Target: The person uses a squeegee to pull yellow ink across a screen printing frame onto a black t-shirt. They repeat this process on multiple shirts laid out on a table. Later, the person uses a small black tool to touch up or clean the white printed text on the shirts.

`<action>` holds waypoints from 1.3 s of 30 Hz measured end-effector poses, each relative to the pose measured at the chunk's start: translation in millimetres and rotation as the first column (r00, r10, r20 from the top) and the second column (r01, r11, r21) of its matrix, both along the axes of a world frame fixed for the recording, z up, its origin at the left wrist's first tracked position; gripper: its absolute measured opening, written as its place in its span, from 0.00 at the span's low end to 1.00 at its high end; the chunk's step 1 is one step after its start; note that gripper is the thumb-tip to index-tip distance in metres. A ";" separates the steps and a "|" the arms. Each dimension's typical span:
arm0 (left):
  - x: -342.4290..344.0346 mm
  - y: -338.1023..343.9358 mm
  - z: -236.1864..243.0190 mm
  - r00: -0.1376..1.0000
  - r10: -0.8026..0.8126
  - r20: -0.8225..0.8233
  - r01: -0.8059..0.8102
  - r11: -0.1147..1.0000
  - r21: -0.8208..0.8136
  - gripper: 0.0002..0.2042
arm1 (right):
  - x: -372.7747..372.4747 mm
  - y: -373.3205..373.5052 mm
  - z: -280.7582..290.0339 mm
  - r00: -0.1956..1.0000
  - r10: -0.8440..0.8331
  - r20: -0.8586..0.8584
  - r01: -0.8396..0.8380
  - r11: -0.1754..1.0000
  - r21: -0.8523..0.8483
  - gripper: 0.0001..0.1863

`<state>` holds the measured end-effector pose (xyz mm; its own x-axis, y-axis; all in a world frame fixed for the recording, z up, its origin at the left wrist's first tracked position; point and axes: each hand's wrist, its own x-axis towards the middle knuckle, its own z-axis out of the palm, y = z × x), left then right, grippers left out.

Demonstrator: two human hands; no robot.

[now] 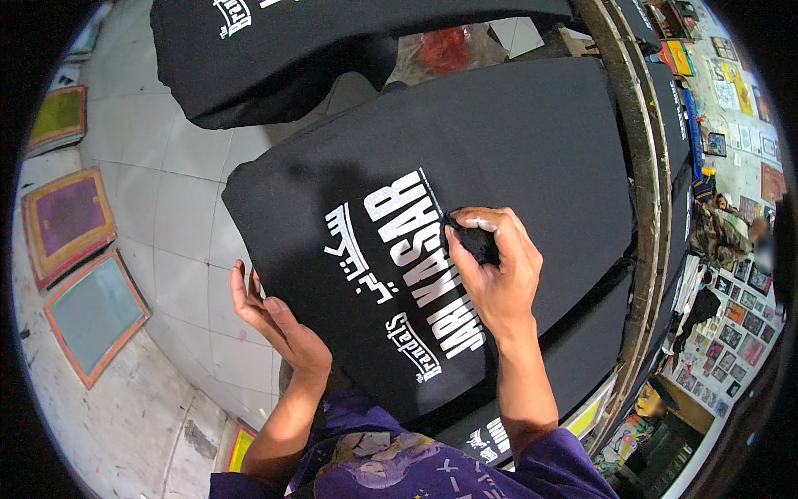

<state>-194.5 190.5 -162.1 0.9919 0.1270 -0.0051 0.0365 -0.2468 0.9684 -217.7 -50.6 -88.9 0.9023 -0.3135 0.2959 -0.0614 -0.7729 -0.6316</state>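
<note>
A black T-shirt (532, 141) lies stretched flat in front of me, with large white printed lettering (407, 241) across it. My right hand (503, 266) is closed in a pinch on a small wad of dark cloth (478, 241), held against the shirt at a thin white line beside the biggest letters. White smears mark its fingers. Whether the wad is separate or bunched shirt fabric is hard to tell. At the shirt's left edge, my left hand (287, 328) is open, fingers apart, close to or touching the fabric.
Another printed black shirt (332, 50) lies beyond, and part of one (482, 437) shows near my body. A long worn rail (644, 208) runs along the right. Framed screens (96, 303) lean at the left wall above the tiled floor (191, 150). A clear plastic bag (445, 54) holds something red.
</note>
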 end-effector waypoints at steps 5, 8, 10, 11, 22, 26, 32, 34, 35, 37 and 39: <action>1.9 0.2 0.1 1.000 -0.025 0.008 0.025 1.000 0.012 0.28 | -9.1 -2.7 10.2 0.994 0.012 -0.107 -0.012 1.000 -0.002 0.16; 1.0 0.8 2.9 1.000 -0.030 -0.005 0.030 0.999 0.019 0.28 | -17.7 -4.0 14.5 0.993 0.025 -0.113 -0.025 1.000 0.004 0.17; 1.9 0.7 3.3 0.999 -0.039 -0.005 0.039 0.998 0.058 0.28 | -18.8 -4.1 14.3 0.996 0.016 -0.088 -0.017 1.000 -0.001 0.17; 1.7 0.8 3.2 0.999 -0.044 -0.007 0.044 0.998 0.054 0.28 | -16.5 -3.7 14.4 0.996 0.023 -0.087 -0.024 1.000 -0.008 0.17; -0.5 1.3 5.0 0.997 -0.046 -0.054 0.049 0.998 0.046 0.29 | 18.5 -9.8 14.7 1.000 0.012 -0.021 -0.011 0.999 0.033 0.17; 0.8 0.5 5.2 0.997 -0.043 -0.058 0.045 0.999 0.030 0.29 | 10.3 -6.8 9.9 0.996 0.042 -0.084 -0.040 0.999 0.023 0.18; 0.9 2.1 4.1 0.997 -0.056 -0.044 0.058 0.998 0.036 0.29 | -15.3 -13.6 24.8 0.987 -0.104 -0.120 0.102 0.994 -0.024 0.19; 1.0 3.0 2.3 0.998 -0.056 -0.025 0.057 0.996 0.070 0.29 | -22.1 -15.5 25.8 0.983 -0.149 -0.111 0.145 0.989 -0.041 0.18; 1.0 2.8 3.0 0.998 -0.052 -0.036 0.054 0.997 0.054 0.29 | -24.3 -17.1 27.3 0.981 -0.156 -0.119 0.145 0.985 -0.090 0.18; 0.6 1.8 4.7 0.997 -0.043 -0.059 0.044 0.999 0.022 0.29 | -24.9 -17.3 31.1 0.973 -0.159 -0.167 0.131 0.977 -0.167 0.17; 0.4 1.2 5.3 0.997 -0.044 -0.059 0.046 0.999 0.021 0.29 | -24.1 -13.4 28.2 0.979 -0.120 -0.168 0.082 0.973 -0.215 0.16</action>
<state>-194.1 191.6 -156.8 0.9947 0.0830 -0.0610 0.0815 -0.2711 0.9591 -241.7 -64.0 -60.7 0.9131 -0.3549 0.2008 -0.2429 -0.8689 -0.4312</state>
